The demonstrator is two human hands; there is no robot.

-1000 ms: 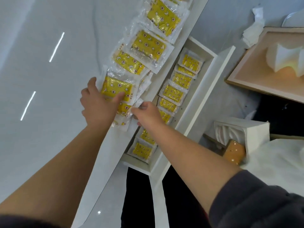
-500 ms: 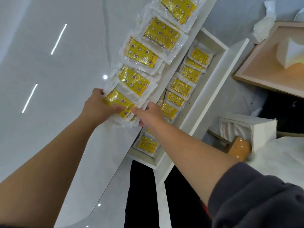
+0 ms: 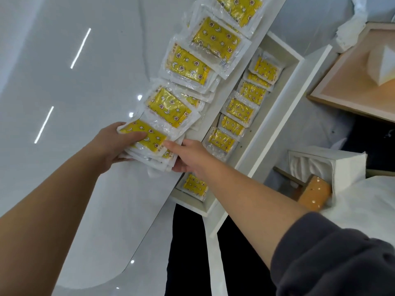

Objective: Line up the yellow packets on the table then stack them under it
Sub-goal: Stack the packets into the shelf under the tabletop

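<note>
I've pulled the nearest pile of packets (image 3: 147,144) nearer, left hand (image 3: 111,144) and right hand (image 3: 188,154) both closed on it, squaring the table (image 3: 64,82) row.

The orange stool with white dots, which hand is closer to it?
Right. The right hand lies between the left hand and the orange stool; both grip the packet stack.

No readable text anywhere, the yellow packets (image 3: 215,41) just have little star, moon and flower prints.
</note>
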